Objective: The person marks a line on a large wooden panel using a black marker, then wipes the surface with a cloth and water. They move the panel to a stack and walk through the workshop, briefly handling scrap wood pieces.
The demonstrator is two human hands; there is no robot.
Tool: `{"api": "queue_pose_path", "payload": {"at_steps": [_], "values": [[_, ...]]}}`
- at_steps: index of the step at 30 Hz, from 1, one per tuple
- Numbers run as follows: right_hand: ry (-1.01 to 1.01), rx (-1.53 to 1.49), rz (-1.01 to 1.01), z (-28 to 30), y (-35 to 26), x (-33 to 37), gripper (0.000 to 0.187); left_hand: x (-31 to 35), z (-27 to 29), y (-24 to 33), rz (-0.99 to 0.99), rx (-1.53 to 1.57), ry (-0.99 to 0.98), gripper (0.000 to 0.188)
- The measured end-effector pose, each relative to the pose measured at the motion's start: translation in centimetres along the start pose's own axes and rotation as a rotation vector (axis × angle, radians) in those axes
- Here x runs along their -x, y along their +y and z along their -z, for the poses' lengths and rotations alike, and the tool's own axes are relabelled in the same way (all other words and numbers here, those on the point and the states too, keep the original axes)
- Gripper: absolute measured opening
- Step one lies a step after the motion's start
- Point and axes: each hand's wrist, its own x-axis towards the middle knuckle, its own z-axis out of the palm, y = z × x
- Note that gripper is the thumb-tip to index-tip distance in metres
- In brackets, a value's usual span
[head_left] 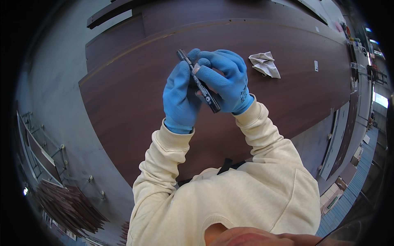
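Both my hands wear blue work gloves and are raised over a dark brown panel [135, 94]. A slim black marker pen [201, 85] slants between them, its far end up and to the left. My left hand [179, 92] is closed around the pen from the left side. From the right, my right hand [226, 78] grips it between thumb and fingers; a bare fingertip shows through the glove. Part of the pen's middle is hidden by the fingers. Right of my right hand, a crumpled white cloth [264, 64] lies on the panel.
Another brown panel [184, 12] lies along the far side, with a dark strip [108, 13] at its far left. A small white label [316, 66] is on the panel at right. At lower left stand a metal rack [43, 151] and a stack of brown strips [69, 205].
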Motion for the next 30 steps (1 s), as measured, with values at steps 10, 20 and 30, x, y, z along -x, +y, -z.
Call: {"api": "queue_pose_path", "payload": {"at_steps": [10, 20, 30], "values": [[0.414, -0.719, -0.544, -2.3, 4.6, 2.2, 0.02, -6.8, 1.8, -1.8, -0.456, -0.866, -0.026, 0.045], [0.261, -0.879, -1.067, -3.5, 11.2, 2.7, 0.024, -12.2, 8.6, -3.4, -0.348, -0.963, -0.276, 0.034], [0.186, -0.822, -1.102, -4.3, 12.7, 2.7, 0.027, -12.6, 8.0, -3.3, -0.245, -0.907, -0.186, 0.031]]}}
